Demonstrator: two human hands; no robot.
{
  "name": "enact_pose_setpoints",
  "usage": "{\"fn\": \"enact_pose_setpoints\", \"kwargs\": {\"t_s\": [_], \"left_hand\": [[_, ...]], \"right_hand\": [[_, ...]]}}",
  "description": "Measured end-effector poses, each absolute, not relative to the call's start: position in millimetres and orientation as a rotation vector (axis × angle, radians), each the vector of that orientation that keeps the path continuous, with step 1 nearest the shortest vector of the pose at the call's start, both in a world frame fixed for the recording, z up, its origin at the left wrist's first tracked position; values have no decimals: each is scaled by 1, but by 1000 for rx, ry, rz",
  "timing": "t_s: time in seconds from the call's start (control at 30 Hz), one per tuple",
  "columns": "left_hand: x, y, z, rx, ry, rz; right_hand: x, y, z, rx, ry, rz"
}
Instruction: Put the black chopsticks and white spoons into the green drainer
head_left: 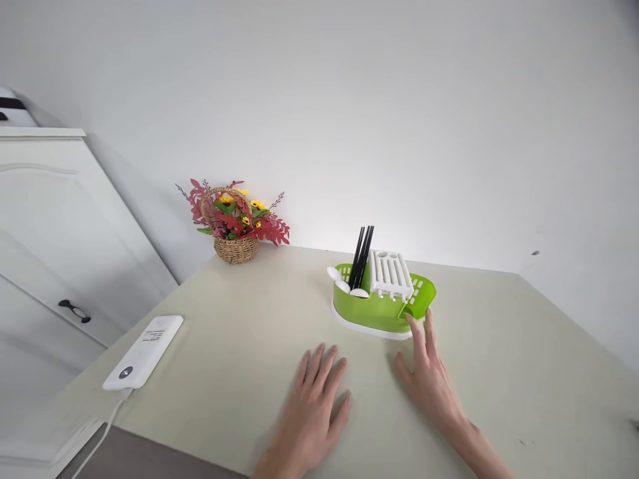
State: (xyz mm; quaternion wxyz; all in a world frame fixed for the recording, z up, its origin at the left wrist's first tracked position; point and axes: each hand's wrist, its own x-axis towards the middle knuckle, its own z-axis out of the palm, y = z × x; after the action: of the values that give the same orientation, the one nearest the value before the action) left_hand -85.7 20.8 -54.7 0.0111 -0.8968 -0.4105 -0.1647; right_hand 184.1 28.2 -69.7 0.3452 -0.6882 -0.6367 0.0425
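A green plastic cutlery holder (367, 311) with a white base stands toward the back of the table. Black chopsticks (361, 258) rise from its left part, where several white spoons (342, 286) rest with their bowls over the rim. A white slotted rack (391, 274) with small hooks sits across its middle. My right hand (429, 379) is at the holder's right front, fingers spread and tips close to its green wall; whether they touch I cannot tell. My left hand (314, 406) lies palm down on the table in front of the holder, fingers stretched out and holding nothing.
A wicker basket (236, 250) of red and yellow flowers stands at the back left. Near the left edge lies a white power bank (144, 352) with a white cable (102, 436) hanging off the table (224, 372). A white cabinet (54, 226) stands on the left.
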Motion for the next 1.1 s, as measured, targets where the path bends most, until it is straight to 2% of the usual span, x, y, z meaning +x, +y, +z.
{"fn": "enact_pose_setpoints", "kwargs": {"t_s": [0.8,1.1], "left_hand": [[-84,19,-51,-2779,-1290,-501],[-84,20,-53,-2771,-1286,-495]], "right_hand": [[179,24,-66,-1720,-1645,167],[209,5,-82,-1818,-1563,224]]}}
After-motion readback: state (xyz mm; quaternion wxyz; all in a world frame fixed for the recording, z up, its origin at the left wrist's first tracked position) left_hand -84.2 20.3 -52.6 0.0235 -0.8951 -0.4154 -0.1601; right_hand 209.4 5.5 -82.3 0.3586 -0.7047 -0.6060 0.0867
